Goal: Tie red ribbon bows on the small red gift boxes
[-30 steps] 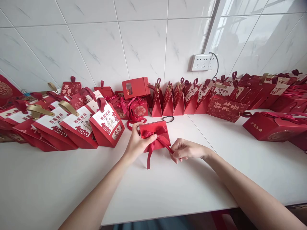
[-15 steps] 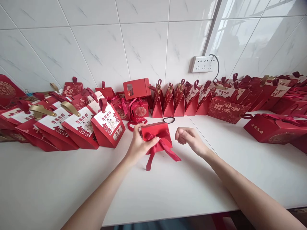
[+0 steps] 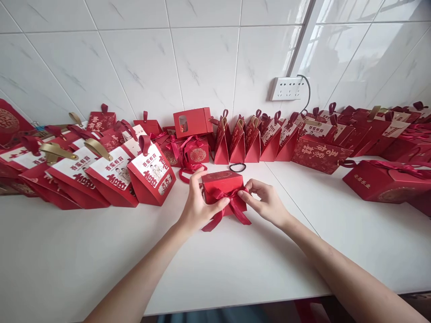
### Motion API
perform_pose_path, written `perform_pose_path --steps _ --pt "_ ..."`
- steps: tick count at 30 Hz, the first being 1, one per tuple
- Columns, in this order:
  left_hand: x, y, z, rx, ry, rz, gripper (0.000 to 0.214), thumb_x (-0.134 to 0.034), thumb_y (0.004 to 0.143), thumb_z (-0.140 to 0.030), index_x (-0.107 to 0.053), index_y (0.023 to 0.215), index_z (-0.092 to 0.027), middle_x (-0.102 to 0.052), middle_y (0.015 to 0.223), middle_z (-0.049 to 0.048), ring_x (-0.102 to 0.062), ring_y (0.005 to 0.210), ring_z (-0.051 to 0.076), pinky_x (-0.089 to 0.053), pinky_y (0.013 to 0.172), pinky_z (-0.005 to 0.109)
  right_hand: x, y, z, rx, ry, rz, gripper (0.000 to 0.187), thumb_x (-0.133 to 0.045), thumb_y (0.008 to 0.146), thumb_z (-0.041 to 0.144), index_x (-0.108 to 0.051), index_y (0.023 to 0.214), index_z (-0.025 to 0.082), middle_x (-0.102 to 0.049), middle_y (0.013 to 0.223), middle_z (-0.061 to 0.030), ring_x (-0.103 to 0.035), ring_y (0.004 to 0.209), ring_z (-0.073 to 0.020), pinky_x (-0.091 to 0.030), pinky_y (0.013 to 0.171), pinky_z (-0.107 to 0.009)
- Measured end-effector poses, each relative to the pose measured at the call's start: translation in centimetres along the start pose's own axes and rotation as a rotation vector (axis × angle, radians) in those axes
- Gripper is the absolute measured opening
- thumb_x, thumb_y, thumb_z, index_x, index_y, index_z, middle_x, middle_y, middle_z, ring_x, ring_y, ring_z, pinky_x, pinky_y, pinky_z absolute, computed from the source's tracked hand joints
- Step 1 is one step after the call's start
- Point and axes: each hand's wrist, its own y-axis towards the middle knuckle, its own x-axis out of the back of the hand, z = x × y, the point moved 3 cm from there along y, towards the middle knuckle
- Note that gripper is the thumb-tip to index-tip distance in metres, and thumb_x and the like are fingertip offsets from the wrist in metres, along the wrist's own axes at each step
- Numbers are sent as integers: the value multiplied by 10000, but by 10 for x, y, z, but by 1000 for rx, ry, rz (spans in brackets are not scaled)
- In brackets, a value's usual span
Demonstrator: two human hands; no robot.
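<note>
A small red gift box stands on the white table between my hands, with a dark red ribbon bow on its near face and two tails hanging down. My left hand grips the box from its left side, fingers behind the left edge and thumb pressed by the bow's knot. On the right, my right hand pinches the right loop of the bow between thumb and index finger. The far and bottom sides of the box are hidden.
Red gift boxes with white printed fronts crowd the left side. Upright triangular boxes line the tiled wall, and a ribboned box lies at right. A black hair tie is behind the held box. A power strip hangs on the wall.
My right hand has come left from beside the box and taken hold of the bow's right loop. The box has turned a little, showing more of its front, and the ribbon tails have shifted.
</note>
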Motion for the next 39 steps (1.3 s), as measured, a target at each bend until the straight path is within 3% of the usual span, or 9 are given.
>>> perform_pose_path --steps 4,7,12,14,17,20,29,39 --pt "12 4 -13 -447 313 -42 342 -569 846 -298 -483 1172 -244 -379 1380 122 -369 1327 281 -403 1040 474 -3 1 -2 -16 109 24 347 -560 846 473 -457 670 192 -554 620 0 -499 555 -116 -413 541 -246" --pt "14 4 -21 -592 448 -50 194 -570 840 -216 -578 1034 -233 -436 1317 109 -352 1336 294 -374 1066 490 -5 1 -3 -17 154 34 362 -564 848 499 -454 687 194 -554 637 0 -500 560 -116 -420 550 -252" --pt "16 5 -22 -555 433 -66 7 -592 805 -213 -585 804 -213 -504 1234 97 -408 1288 288 -439 1010 468 -7 1 -6 -25 166 44 363 -561 850 508 -457 701 193 -556 638 -2 -500 562 -118 -418 554 -258" --pt "18 6 -20 -550 420 -82 67 -597 795 -206 -558 741 -205 -517 1182 92 -438 1250 280 -475 960 437 -6 1 -6 -26 159 50 345 -553 859 488 -456 711 192 -560 646 -4 -503 567 -118 -419 562 -258" --pt "20 6 -20 -579 430 -143 87 -615 790 -189 -546 739 -201 -515 1014 69 -535 1027 219 -509 831 362 -6 1 -6 -22 123 51 315 -537 875 451 -454 719 190 -567 670 -10 -502 588 -119 -424 588 -263" --pt "18 5 -21 -567 438 -203 83 -616 800 -173 -542 771 -197 -457 903 38 -529 855 164 -496 750 316 -6 0 -6 -13 112 59 316 -523 881 451 -442 719 192 -553 681 -9 -484 597 -118 -420 589 -264" --pt "7 0 -14 -408 340 -213 127 -543 853 -199 -462 756 -209 -512 1064 71 -559 1054 200 -486 893 360 -8 0 -4 -24 194 102 411 -485 875 572 -392 720 203 -468 624 29 -426 559 -102 -377 544 -251" --pt "5 0 -10 -325 287 -184 99 -479 882 -242 -450 791 -217 -489 1078 83 -534 1093 221 -485 894 374 -9 0 -5 -74 351 122 425 -500 869 585 -358 725 211 -392 574 67 -357 492 -79 -284 476 -231"
